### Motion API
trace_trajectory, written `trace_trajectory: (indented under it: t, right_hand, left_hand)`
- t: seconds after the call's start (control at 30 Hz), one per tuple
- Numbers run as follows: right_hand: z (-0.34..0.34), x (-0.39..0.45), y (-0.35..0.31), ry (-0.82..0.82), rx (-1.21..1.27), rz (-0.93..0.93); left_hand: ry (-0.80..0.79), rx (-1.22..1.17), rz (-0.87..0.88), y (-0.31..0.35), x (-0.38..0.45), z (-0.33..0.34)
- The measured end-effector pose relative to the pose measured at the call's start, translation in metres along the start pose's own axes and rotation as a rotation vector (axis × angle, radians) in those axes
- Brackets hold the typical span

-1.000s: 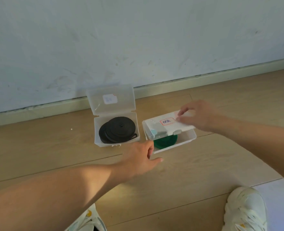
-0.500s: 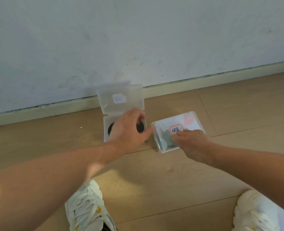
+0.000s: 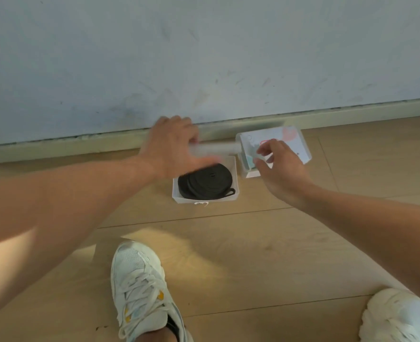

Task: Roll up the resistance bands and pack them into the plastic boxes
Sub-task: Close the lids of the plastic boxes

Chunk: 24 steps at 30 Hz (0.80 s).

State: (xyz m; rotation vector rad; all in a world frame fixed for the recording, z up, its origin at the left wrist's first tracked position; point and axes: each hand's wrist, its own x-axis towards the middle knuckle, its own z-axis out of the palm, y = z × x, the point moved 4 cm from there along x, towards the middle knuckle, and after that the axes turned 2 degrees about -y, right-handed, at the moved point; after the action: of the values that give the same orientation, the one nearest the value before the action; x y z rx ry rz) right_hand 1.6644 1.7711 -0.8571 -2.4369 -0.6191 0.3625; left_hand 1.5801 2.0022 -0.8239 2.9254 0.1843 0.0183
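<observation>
Boxes sit in the middle of the frame, on the wood floor (image 3: 228,243) near the wall (image 3: 204,58); the open box (image 3: 205,197) is just left of the shut box (image 3: 300,146), and the two stand just beside each other. The black band (image 3: 205,182) lies rolled up inside the open box; one small loop end sticks out at its lower right.

The left hand (image 3: 172,146) reaches over the back of the open box; its fingers curl round the lid (image 3: 214,148), which looks blurry and half way down; I think it is folding the lid shut. The right hand (image 3: 280,169) is over the front of the shut box; its fingers are bent and spread a bit; I cannot tell if they pinch anything or only touch the top.

The boxes look thin, light and a bit bendy; they may slide on the smooth floor, so one hand should hold the box still; the lid is best held at its free edge and pushed down near the front. The band looks soft and springy; it may uncoil, so the loop end should be tucked in first; hold the roll by its sides, flat.

Two white shoes (image 3: 142,292) show at the bottom of the frame.
</observation>
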Motion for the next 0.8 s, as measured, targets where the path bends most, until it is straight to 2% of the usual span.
trace_trajectory:
  t: [0.07,0.17,0.23,0.33,0.43,0.57,0.8]
  right_hand:
    - [0.005,0.001,-0.008,-0.029,0.015,-0.036]
    - [0.015,0.002,-0.018,-0.134,-0.025,-0.088]
    - [0.025,0.001,-0.026,-0.267,-0.089,-0.115]
    - [0.039,-0.001,-0.039,-0.442,-0.251,-0.175]
    - [0.053,-0.001,-0.047,-0.509,-0.445,-0.275]
    - [0.063,-0.004,-0.054,-0.515,-0.574,-0.377]
    - [0.062,-0.005,-0.064,-0.533,-0.631,-0.403]
  left_hand:
    - [-0.158,0.052,0.110,0.007,-0.020,0.019]
    - [-0.387,0.083,0.103,0.007,-0.041,0.053]
    - [-0.448,0.105,0.070,0.009,-0.044,0.065]
    - [-0.353,0.103,0.056,0.014,-0.040,0.064]
    - [-0.317,0.010,0.081,0.019,-0.040,0.062]
    - [-0.277,-0.028,0.125,0.028,-0.051,0.069]
    - [-0.217,-0.009,0.090,0.028,-0.053,0.071]
